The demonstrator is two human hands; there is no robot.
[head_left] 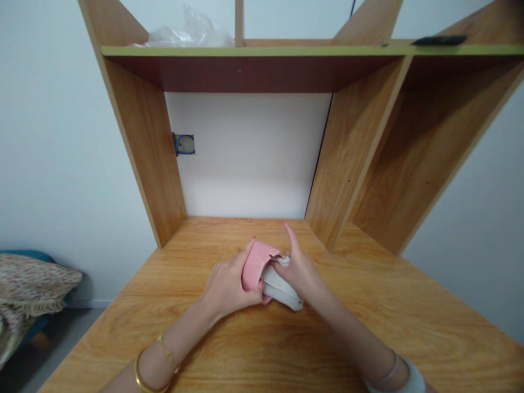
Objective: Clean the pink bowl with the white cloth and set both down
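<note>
A small pink box point(261, 261), seemingly of thin card, is tilted just above or on the wooden desk; I cannot tell whether it touches. Its near right end is open, with a notched edge. My left hand point(229, 284) is wrapped around the box from the left, thumb near the opening. Partly inside sits a soft-looking whitish folded item point(282, 289), its kind unclear, sticking out toward the lower right. My right hand point(301, 270) grips this item at the box's mouth, one finger stretched upward. Part of its grip is hidden.
The wooden desk point(245, 349) spreads beneath both hands, with a shelf unit point(347, 180) rising behind. Clear plastic wrap point(188, 33) and a dark flat object point(440, 40) lie on the upper shelf. A fringed patterned blanket point(36, 284) is at the far left.
</note>
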